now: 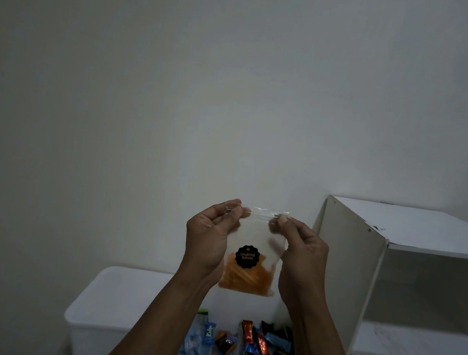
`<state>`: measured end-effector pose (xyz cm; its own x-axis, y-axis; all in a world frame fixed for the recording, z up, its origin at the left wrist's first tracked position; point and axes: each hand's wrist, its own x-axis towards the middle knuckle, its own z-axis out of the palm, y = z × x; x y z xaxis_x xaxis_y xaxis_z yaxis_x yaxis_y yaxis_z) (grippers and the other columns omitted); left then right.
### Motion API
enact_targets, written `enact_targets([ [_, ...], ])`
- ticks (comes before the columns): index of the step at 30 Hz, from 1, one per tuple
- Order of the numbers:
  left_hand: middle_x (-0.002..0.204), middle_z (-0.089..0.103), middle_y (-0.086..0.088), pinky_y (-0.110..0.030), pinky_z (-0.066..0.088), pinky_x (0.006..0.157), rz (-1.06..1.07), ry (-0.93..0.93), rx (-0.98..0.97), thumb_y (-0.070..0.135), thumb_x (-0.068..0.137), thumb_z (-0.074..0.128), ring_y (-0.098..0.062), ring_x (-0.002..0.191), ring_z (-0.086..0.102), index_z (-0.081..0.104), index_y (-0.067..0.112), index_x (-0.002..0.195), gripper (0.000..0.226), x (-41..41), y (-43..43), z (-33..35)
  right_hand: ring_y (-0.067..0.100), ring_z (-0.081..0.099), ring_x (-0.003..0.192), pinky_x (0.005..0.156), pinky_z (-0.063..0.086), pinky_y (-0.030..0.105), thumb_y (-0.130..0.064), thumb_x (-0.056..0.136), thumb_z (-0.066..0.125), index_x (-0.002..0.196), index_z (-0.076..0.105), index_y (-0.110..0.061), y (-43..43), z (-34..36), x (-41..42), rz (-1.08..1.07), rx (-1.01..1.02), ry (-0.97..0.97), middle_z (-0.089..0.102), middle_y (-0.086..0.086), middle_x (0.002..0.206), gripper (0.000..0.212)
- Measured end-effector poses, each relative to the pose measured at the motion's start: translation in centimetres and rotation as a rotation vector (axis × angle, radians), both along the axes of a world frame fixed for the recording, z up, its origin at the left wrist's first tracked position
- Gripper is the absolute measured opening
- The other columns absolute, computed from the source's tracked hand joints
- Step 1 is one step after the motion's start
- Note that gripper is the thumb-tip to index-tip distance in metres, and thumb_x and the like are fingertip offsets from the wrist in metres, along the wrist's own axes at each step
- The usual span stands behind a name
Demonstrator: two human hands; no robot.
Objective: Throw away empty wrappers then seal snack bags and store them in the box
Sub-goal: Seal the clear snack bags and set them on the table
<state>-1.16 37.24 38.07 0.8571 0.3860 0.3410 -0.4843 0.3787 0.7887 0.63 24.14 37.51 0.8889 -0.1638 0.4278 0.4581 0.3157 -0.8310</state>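
I hold a clear zip snack bag (249, 265) up in front of me, upright, with orange chips in its lower half and a round black sticker on its front. My left hand (210, 241) pinches the top left corner of the zip strip. My right hand (300, 250) pinches the top right corner. Below the bag, several small wrapped candies and wrappers (255, 347) in red, blue, black and green lie scattered on a white table (115, 303). A clear plastic tub (194, 346) with blue packets sits at the table's front left of the pile.
A white open shelf unit (407, 276) stands to the right of the table, its side panel close to my right forearm. A plain pale wall fills the background.
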Motion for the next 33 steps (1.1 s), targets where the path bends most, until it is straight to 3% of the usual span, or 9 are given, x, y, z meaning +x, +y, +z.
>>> enact_targets([
  [5,0.086,0.076,-0.004,-0.036,0.049,0.080,-0.001,0.037,0.025,0.013,0.095,0.057,-0.010,0.071,0.064,0.073,0.013,0.099,0.016,0.3,-0.9,-1.8,0.017,0.067,0.087,0.093,0.054,0.052,-0.016,0.096,0.058,0.094,0.075,-0.005,-0.4,-1.4,0.6,0.040,0.049,0.113,0.075,0.006,0.087,0.021],
  [9,0.085,0.076,-0.002,-0.032,0.052,0.070,-0.003,0.130,-0.024,0.017,0.099,0.054,-0.012,0.069,0.065,0.072,0.014,0.097,0.018,1.1,-2.2,-4.5,0.017,0.068,0.086,0.086,0.056,0.048,-0.020,0.099,0.054,0.095,0.074,-0.007,-1.6,-4.0,1.6,0.099,-0.011,0.184,0.075,0.005,0.091,0.024],
  [13,0.084,0.076,-0.003,-0.032,0.055,0.066,-0.009,0.251,-0.164,0.017,0.096,0.060,-0.013,0.068,0.066,0.070,0.012,0.094,0.012,2.7,-3.3,-7.7,0.012,0.072,0.090,0.077,0.059,0.036,-0.032,0.086,0.069,0.102,0.075,-0.014,-4.6,-9.5,2.1,0.253,-0.338,0.246,0.077,0.000,0.098,0.025],
  [16,0.085,0.075,-0.005,-0.034,0.057,0.069,-0.039,0.342,-0.178,0.020,0.096,0.062,-0.015,0.069,0.068,0.069,0.010,0.092,0.013,4.2,-4.8,-11.1,0.017,0.072,0.085,0.073,0.058,0.031,-0.027,0.080,0.076,0.093,0.076,-0.019,-6.7,-14.9,1.9,0.351,-0.506,0.338,0.076,0.003,0.092,0.015],
  [21,0.107,0.073,-0.007,-0.039,0.058,0.080,-0.002,0.656,0.135,0.038,0.085,0.073,-0.018,0.091,0.070,0.065,0.016,0.111,0.035,6.1,-6.7,-21.1,0.020,0.074,0.083,0.068,0.059,0.029,-0.013,0.086,0.073,0.103,0.071,-0.012,-9.9,-22.8,2.5,0.288,-0.426,0.603,0.077,0.008,0.093,0.018],
  [24,0.111,0.067,-0.014,-0.045,0.057,0.080,-0.209,0.847,0.321,0.018,0.081,0.076,-0.031,0.099,0.067,0.059,0.020,0.108,0.032,4.1,-8.4,-28.8,0.024,0.074,0.087,0.072,0.062,0.039,-0.017,0.084,0.078,0.108,0.068,-0.014,-12.7,-28.4,2.4,0.230,-0.472,0.783,0.075,0.009,0.098,0.026],
  [28,0.106,0.064,-0.006,-0.041,0.059,0.074,-0.384,1.025,0.478,0.013,0.083,0.075,-0.020,0.091,0.065,0.059,0.021,0.104,0.028,0.5,-12.7,-35.3,0.028,0.072,0.087,0.072,0.062,0.049,-0.021,0.082,0.079,0.103,0.065,-0.018,-16.0,-35.6,0.9,0.171,-0.581,1.020,0.072,0.011,0.097,0.025],
  [31,0.103,0.062,-0.001,-0.024,0.053,0.066,-0.448,1.132,0.549,0.012,0.085,0.071,-0.012,0.085,0.061,0.058,0.018,0.110,0.029,-1.3,-15.1,-38.2,0.025,0.072,0.086,0.072,0.062,0.048,-0.030,0.080,0.079,0.108,0.063,-0.017,-18.2,-39.7,-0.6,0.210,-0.751,1.125,0.071,0.009,0.101,0.035],
  [33,0.099,0.061,-0.002,-0.024,0.051,0.067,-0.497,1.185,0.584,0.008,0.084,0.071,-0.010,0.082,0.059,0.056,0.015,0.110,0.031,-2.0,-16.1,-39.8,0.024,0.070,0.088,0.076,0.061,0.048,-0.032,0.078,0.079,0.114,0.062,-0.013,-19.3,-41.7,-1.2,0.221,-0.863,1.165,0.070,0.010,0.103,0.044],
])
